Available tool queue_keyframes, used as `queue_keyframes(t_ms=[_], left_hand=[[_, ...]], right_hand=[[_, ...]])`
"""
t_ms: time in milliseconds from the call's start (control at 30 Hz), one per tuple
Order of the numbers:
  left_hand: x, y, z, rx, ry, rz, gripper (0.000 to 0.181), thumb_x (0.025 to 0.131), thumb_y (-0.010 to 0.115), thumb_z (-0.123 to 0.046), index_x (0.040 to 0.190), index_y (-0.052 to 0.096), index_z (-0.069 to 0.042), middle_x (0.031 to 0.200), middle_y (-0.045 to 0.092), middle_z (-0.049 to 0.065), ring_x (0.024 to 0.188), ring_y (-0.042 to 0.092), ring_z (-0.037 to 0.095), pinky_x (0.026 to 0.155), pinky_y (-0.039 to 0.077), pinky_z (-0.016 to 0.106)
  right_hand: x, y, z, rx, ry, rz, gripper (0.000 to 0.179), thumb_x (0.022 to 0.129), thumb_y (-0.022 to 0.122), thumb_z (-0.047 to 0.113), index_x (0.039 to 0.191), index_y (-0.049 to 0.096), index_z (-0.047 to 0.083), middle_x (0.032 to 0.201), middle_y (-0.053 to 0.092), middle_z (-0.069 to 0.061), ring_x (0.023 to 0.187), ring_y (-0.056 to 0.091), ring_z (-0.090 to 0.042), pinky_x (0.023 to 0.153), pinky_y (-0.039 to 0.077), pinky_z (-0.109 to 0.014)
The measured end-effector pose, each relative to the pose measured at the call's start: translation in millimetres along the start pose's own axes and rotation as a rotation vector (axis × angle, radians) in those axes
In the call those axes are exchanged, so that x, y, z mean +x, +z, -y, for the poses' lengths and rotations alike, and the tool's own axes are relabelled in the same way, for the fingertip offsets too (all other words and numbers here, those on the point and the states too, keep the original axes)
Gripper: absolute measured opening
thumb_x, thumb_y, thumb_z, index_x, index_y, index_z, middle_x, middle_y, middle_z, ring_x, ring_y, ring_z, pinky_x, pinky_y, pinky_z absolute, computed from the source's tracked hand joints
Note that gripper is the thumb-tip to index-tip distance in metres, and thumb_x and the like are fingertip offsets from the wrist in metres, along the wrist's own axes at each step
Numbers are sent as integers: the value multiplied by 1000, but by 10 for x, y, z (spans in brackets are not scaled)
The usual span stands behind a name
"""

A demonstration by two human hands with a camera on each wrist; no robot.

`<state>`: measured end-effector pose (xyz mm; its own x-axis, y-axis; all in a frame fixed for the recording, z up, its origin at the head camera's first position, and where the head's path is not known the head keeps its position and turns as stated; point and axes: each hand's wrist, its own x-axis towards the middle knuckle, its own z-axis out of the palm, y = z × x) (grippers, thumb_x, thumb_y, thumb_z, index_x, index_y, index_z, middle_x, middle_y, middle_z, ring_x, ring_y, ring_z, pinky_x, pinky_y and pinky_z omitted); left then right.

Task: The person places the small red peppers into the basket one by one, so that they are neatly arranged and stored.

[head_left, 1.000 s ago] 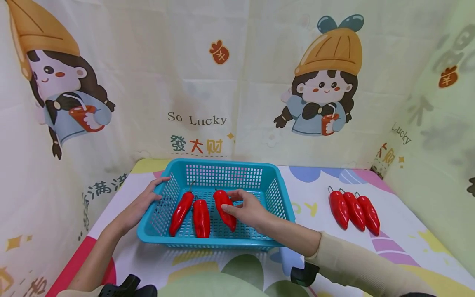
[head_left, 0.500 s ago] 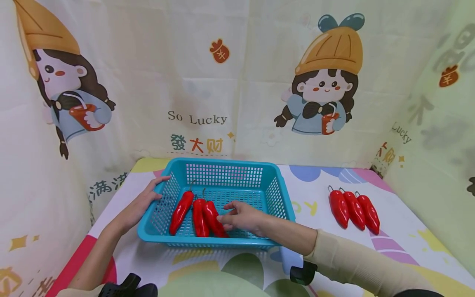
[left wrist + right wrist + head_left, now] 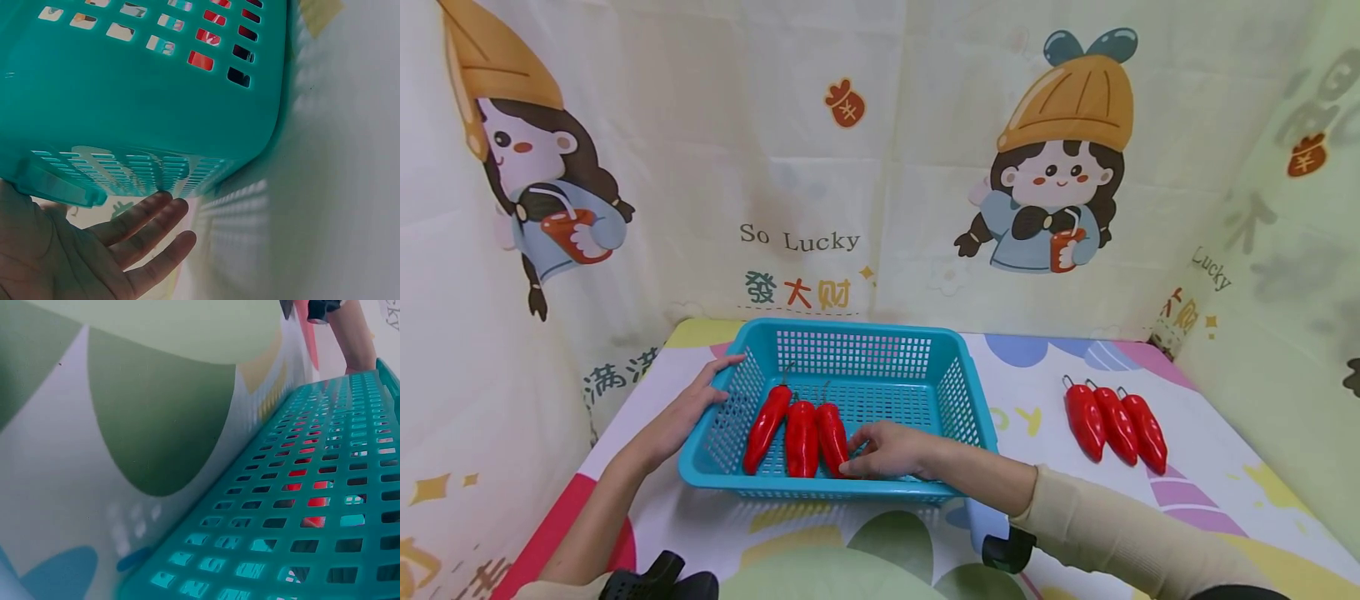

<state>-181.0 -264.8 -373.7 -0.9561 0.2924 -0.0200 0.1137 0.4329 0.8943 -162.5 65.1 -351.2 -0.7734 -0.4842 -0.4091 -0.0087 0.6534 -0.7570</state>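
Observation:
In the head view, three glossy red chili peppers lie side by side in a blue-green plastic basket (image 3: 865, 327): a left one (image 3: 767, 429), a middle one (image 3: 802, 440) and a right one (image 3: 831, 433). My right hand (image 3: 891, 450) is inside the basket, its fingertips touching the right pepper's lower right side. The fingers are loosely bent, not wrapped round it. My left hand (image 3: 685, 412) rests against the basket's left rim. In the left wrist view, the left hand's fingers (image 3: 150, 231) stretch out beside the basket's outer wall. The right hand is out of sight in the right wrist view.
Three more red peppers (image 3: 1116, 425) lie in a row on the patterned tabletop (image 3: 1015, 467), right of the basket. A printed curtain (image 3: 917, 217) hangs behind and at both sides. Red shows through the basket's perforated wall (image 3: 300, 481) in the right wrist view.
The right pepper has shifted left next to the middle one, slanted half a second ago and straighter now. My right hand has moved lower and nearer. The left hand stays put.

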Motion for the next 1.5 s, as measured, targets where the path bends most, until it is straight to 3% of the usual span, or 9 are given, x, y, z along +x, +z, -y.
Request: queue_keyframes(t_ms=[167,300,467,733,833,1267,1500], left_hand=[[2,-1,2,0,6,0,70,100,47,-26,164,17,-24,164,11,27,140,26,59,84,61,51],[6,0,4,-8,9,3,71,100,47,-25,164,17,-23,163,12,28,139,27,59,85,61,51],[3,2,3,-13,6,-2,70,100,46,-25,164,17,-24,163,13,27,139,28,58,85,60,51],[9,-4,7,-11,6,0,69,101,45,-25,164,17,-24,164,12,28,139,28,58,86,60,52],[9,2,11,-15,-1,-3,69,101,45,-25,164,17,-25,164,11,27,139,26,58,86,60,53],[12,3,33,-21,5,-4,70,100,46,-26,164,18,-25,164,12,27,139,27,58,85,60,52],[11,15,21,-13,11,0,69,100,46,-26,164,17,-23,164,11,28,140,25,58,87,60,53]], right_hand=[[-3,-4,5,-59,-26,43,45,89,76,22,129,63,6,105,69,-4,97,61,-21,83,58,-42],[6,9,21,-61,-69,91,50,91,74,24,136,60,9,105,70,-1,98,63,-18,82,58,-37],[4,11,38,-49,-88,80,50,93,72,27,139,59,11,104,69,0,97,62,-17,80,56,-35],[-20,-19,30,52,-106,-44,42,95,71,25,132,61,7,105,67,-6,88,68,-22,79,60,-39],[-59,-61,16,32,-135,-82,44,95,72,26,132,61,6,104,66,-4,91,68,-25,80,61,-41],[-399,-288,-60,-72,-296,-265,46,97,68,33,136,61,11,118,68,-3,108,63,-24,77,60,-32],[-556,-348,-129,-92,-400,-367,42,99,66,29,136,60,9,119,70,-3,107,67,-21,86,58,-33]])
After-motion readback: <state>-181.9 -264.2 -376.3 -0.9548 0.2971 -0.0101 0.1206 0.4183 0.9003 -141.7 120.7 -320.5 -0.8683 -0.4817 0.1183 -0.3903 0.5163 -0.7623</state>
